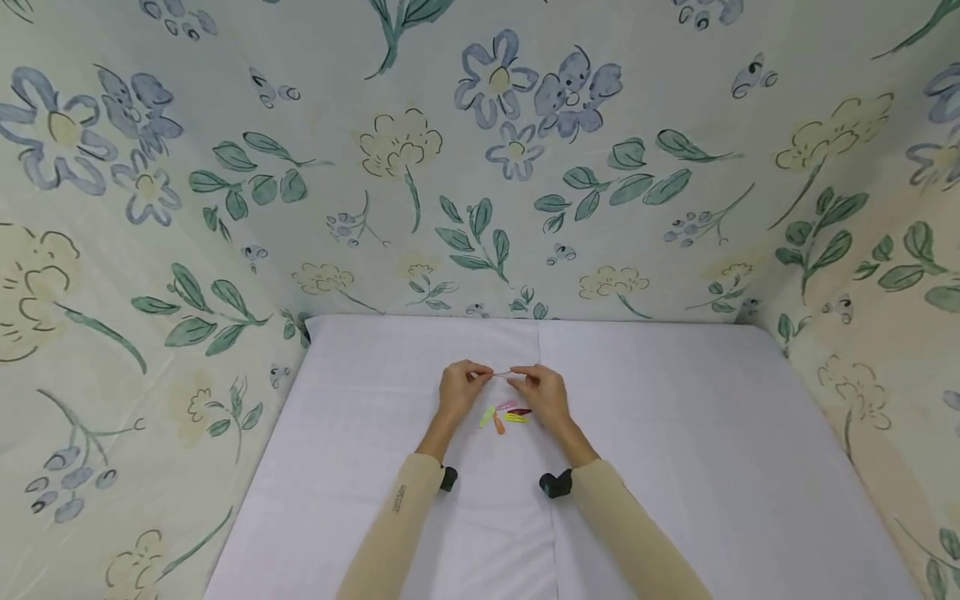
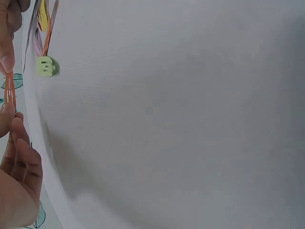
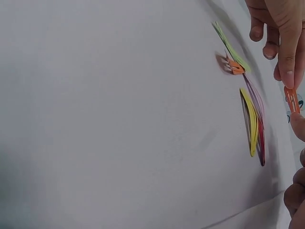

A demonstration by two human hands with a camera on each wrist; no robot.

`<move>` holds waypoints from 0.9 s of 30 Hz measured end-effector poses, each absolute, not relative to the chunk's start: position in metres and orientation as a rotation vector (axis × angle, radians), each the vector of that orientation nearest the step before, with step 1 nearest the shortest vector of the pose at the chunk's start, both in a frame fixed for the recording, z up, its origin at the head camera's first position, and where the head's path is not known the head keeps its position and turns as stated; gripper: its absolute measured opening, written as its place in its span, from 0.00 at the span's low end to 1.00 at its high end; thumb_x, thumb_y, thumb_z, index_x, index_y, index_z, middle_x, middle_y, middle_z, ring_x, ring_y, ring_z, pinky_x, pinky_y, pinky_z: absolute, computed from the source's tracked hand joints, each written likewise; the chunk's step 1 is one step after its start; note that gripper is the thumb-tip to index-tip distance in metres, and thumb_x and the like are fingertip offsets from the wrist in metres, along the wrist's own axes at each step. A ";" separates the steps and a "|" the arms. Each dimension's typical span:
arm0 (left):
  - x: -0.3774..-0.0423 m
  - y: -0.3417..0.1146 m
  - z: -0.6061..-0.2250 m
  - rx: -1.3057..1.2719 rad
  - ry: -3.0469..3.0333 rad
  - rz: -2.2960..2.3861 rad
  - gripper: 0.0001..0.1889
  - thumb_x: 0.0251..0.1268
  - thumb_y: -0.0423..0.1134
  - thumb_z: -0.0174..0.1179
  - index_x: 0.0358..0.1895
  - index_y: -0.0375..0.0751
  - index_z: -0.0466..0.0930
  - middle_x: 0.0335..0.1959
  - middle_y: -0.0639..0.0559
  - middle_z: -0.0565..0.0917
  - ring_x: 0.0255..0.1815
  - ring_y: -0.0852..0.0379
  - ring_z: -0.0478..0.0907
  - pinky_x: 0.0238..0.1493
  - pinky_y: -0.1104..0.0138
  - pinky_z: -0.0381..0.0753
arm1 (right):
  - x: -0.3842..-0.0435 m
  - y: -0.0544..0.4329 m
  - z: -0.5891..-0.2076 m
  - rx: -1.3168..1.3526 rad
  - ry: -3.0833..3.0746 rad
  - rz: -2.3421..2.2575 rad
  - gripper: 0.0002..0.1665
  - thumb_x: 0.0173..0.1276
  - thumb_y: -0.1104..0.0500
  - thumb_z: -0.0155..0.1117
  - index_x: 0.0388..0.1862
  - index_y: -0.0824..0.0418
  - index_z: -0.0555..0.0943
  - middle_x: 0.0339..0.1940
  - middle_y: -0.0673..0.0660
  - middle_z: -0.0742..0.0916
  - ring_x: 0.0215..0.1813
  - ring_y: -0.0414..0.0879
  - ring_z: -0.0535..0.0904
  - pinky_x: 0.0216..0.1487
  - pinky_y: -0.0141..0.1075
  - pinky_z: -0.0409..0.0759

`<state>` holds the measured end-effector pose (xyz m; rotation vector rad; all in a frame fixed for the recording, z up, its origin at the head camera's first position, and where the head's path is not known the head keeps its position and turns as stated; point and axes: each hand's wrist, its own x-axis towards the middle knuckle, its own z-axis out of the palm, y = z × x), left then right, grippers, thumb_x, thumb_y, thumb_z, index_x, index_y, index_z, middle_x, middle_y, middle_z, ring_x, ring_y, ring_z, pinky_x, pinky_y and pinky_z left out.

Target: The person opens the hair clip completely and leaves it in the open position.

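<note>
Between my two hands stretches a slim orange hair clip point(image 3: 292, 100) with long slots, held up over the far part of the white cloth. My left hand point(image 1: 462, 387) pinches one end between thumb and finger. The other end is pinched by my right hand point(image 1: 542, 392) the same way. Just below the hands, on the cloth, lies a loose group of hair clips: a yellow clip point(image 3: 251, 121), a dark red clip point(image 3: 261, 143), a pink clip point(image 1: 506, 406), a light green clip point(image 1: 487, 416) and another orange clip point(image 1: 499, 425).
A white cloth point(image 1: 375, 383) covers the table, with a seam running down near the middle. Flower-printed fabric point(image 1: 337, 225) hangs behind and at both sides. Dark wrist cameras show under the cuffs of the beige sleeves point(image 1: 397, 525).
</note>
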<state>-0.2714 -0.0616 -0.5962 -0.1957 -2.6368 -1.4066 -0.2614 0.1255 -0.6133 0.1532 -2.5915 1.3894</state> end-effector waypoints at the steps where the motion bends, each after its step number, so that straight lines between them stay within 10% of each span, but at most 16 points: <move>1: -0.274 -0.061 -0.597 -0.188 -2.641 -1.368 0.03 0.63 0.32 0.72 0.38 0.40 0.93 0.34 0.45 0.91 0.27 0.62 0.77 0.28 0.76 0.74 | -0.263 0.125 -0.614 0.147 -2.598 1.379 0.14 0.65 0.58 0.77 0.49 0.60 0.91 0.23 0.55 0.79 0.28 0.42 0.69 0.29 0.28 0.64; 27: -0.287 -0.049 -0.614 -0.068 -2.730 -1.255 0.03 0.62 0.33 0.73 0.37 0.43 0.94 0.33 0.47 0.87 0.31 0.56 0.80 0.32 0.70 0.75 | -0.271 0.121 -0.622 -0.004 -2.799 1.160 0.17 0.68 0.53 0.75 0.53 0.55 0.90 0.22 0.51 0.80 0.25 0.42 0.69 0.27 0.34 0.64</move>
